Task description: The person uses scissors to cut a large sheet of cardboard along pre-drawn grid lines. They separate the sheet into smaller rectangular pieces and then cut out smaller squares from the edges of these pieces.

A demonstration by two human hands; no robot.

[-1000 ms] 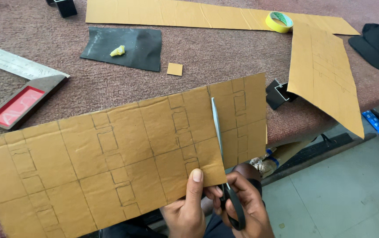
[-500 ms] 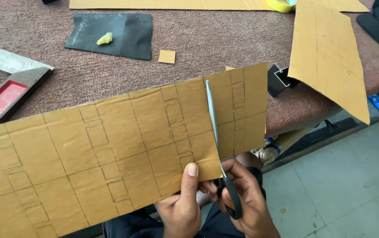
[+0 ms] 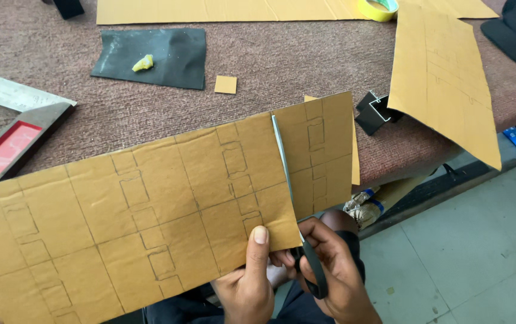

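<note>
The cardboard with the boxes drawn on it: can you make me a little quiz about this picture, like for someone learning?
1. True or false: the scissors are cutting the marked cardboard sheet.
2. Which hand holds the scissors?
3. What lies on the black sheet? A) a small yellow lump B) a tape roll C) a binder clip

Key:
1. True; the blades run up through the sheet.
2. The right hand; the left hand pinches the sheet's lower edge with its thumb on top.
3. A, the yellow lump.
</note>
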